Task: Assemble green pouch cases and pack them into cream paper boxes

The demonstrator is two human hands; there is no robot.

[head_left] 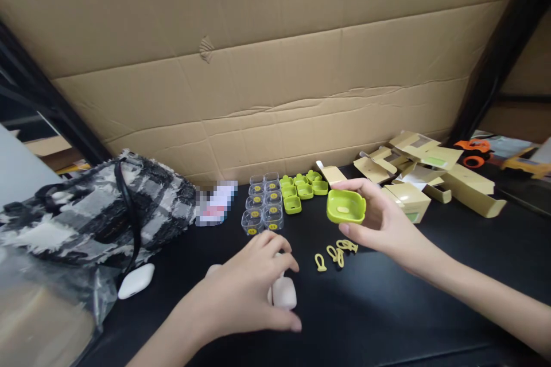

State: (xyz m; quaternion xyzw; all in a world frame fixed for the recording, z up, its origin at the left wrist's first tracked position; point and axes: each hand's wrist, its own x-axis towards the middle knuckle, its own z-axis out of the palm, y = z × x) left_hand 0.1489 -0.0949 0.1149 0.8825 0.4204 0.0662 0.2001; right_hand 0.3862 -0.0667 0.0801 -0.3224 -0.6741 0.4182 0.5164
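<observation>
Down at the near edge of the black table [387,309], the left hand [247,287] is curled over a pale pink earbud case [284,293], fingers closed on its top and holding it upright against the surface. Up and to the right, the right hand [383,223] lifts a lime-green silicone cover half [345,206] clear of the table, pinched between thumb and fingertips with its hollow side facing the camera. Just below it lie small yellow loop straps [338,252], loose on the table. Behind the hands sit two rows of clear plastic boxes [262,206] and, beside them, more green cover pieces [301,189]. Opened tan cartons [426,178] pile up at the right, a white case [135,281] rests near a black-and-white tweed bag [99,212] at the left. To do this well, I'd judge the case should stay steady while the cover's hollow lines up squarely over it.
</observation>
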